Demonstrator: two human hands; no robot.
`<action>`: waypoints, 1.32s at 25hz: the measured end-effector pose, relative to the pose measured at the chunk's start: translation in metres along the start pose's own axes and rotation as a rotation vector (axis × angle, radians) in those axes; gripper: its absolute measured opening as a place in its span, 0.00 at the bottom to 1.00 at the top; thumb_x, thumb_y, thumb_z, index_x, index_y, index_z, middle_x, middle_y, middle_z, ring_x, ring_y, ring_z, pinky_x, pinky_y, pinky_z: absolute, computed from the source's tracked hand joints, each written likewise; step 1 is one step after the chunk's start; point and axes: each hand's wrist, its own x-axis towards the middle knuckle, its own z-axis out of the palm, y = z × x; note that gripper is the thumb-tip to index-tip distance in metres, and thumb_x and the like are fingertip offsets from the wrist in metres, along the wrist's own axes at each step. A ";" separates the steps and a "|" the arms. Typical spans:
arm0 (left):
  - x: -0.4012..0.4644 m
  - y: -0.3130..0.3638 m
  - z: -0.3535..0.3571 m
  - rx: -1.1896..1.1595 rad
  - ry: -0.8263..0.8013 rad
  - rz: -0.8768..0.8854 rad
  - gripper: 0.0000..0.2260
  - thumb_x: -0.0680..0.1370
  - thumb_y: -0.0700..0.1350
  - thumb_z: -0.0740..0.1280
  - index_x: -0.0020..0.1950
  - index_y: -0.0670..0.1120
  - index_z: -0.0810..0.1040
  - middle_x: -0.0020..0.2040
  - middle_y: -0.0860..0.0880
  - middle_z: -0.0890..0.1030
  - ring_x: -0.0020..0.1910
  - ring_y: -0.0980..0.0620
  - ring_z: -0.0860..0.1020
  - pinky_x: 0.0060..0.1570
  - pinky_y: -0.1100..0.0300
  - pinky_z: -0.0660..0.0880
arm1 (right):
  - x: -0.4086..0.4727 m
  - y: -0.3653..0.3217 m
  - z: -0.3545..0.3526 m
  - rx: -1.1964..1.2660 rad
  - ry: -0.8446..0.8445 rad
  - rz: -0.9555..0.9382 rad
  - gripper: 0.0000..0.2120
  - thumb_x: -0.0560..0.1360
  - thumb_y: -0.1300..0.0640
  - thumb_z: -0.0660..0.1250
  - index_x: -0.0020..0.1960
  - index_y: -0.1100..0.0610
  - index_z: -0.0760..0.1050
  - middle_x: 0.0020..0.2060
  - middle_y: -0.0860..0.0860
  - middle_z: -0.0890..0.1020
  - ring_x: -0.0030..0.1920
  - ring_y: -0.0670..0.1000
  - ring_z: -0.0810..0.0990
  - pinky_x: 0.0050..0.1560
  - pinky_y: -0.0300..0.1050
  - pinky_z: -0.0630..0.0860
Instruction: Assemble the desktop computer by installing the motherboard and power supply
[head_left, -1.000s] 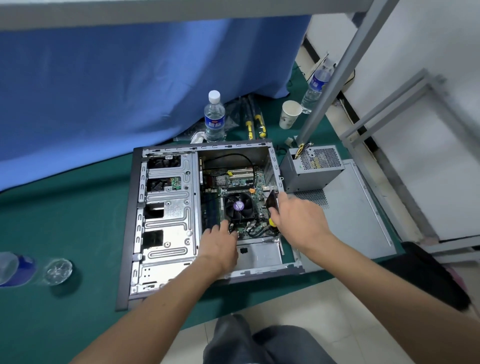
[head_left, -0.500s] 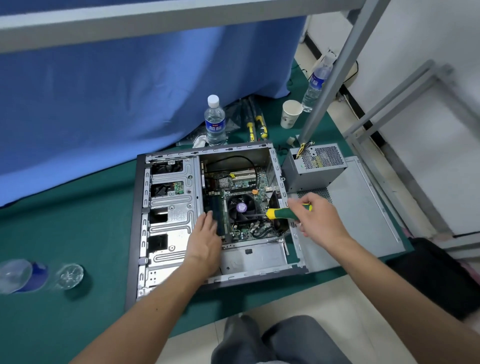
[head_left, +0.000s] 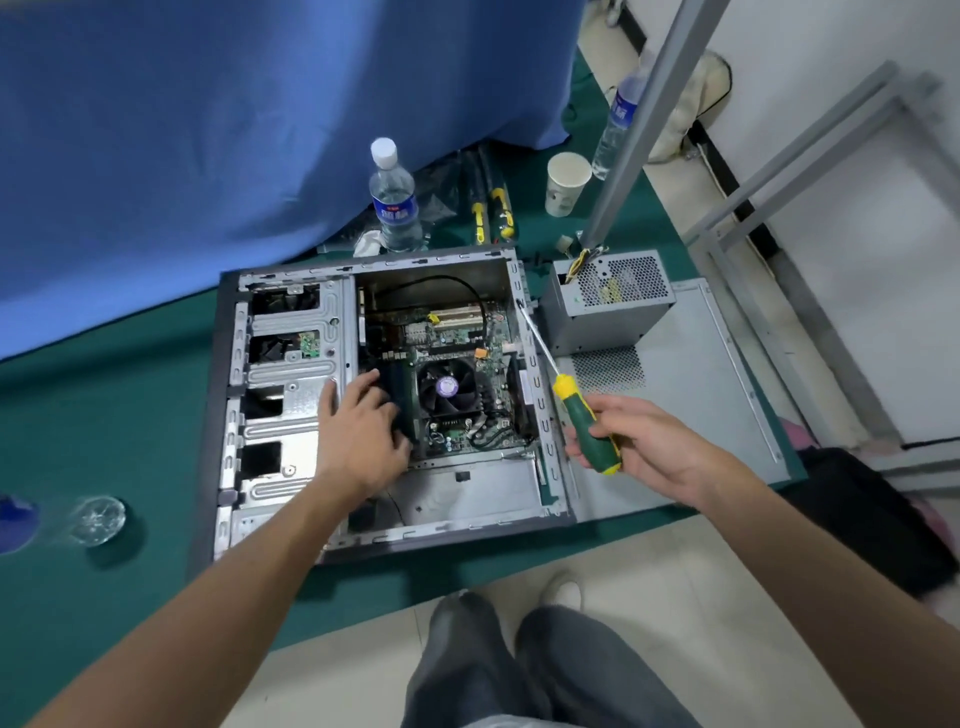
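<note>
Motherboard (head_left: 452, 374) in case (head_left: 270, 415) | left hand (head_left: 358, 441) spread, apparently touching | right hand (head_left: 639, 447) grips screwdriver (head_left: 584, 415) over case edge

Single head view, steeply downward, close over the open case (head_left: 270, 519).

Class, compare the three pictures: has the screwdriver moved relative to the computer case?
Yes. The screwdriver, gripped by the right hand, has swung out from over the motherboard to beyond the computer case right wall.
</note>
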 end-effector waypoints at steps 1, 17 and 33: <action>0.000 0.002 0.003 -0.007 0.025 -0.014 0.19 0.73 0.56 0.63 0.60 0.52 0.81 0.64 0.54 0.77 0.75 0.52 0.58 0.74 0.42 0.46 | 0.005 0.005 -0.008 -0.074 0.016 0.008 0.14 0.74 0.73 0.57 0.53 0.60 0.76 0.40 0.59 0.81 0.39 0.55 0.82 0.44 0.48 0.79; 0.001 -0.003 0.014 -0.170 0.228 0.042 0.15 0.71 0.49 0.63 0.52 0.52 0.85 0.53 0.54 0.81 0.70 0.47 0.67 0.71 0.41 0.52 | 0.094 0.105 -0.011 -0.689 0.407 0.005 0.03 0.73 0.57 0.74 0.42 0.55 0.81 0.36 0.51 0.83 0.39 0.54 0.80 0.43 0.46 0.78; 0.001 -0.006 0.018 -0.212 0.241 0.053 0.10 0.72 0.50 0.67 0.50 0.53 0.84 0.51 0.55 0.81 0.70 0.49 0.66 0.71 0.42 0.50 | 0.069 0.122 -0.011 -0.592 0.526 -0.127 0.10 0.77 0.50 0.69 0.41 0.55 0.78 0.33 0.55 0.80 0.33 0.51 0.73 0.35 0.45 0.72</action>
